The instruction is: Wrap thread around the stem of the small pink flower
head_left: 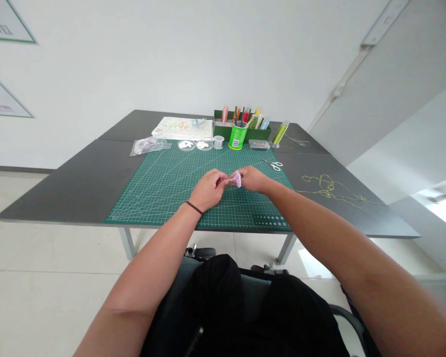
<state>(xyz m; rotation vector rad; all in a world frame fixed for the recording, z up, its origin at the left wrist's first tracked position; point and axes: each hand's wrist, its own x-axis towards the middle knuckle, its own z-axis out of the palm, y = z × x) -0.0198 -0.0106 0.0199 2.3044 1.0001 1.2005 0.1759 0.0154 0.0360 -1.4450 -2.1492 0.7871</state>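
A small lilac flower (237,179) with a thin pale stem is held just above the green cutting mat (163,186). My left hand (209,190), a dark band at its wrist, is closed with thumb and fingertips pinching the end of the stem. On the other side my right hand (253,179) is closed around the flower's base, its fingertips partly hidden behind the petals. The two hands almost meet over the middle of the mat. White-handled scissors (276,165) lie on the mat beyond my right hand.
At the back stand a green can of tools (237,137), a dark green box (223,130) of coloured tubes and a white foam board (163,130). Shallow dishes (186,145) of white pieces and a plastic bag (148,146) lie nearby. Yellow-green thread (329,188) is tangled at right.
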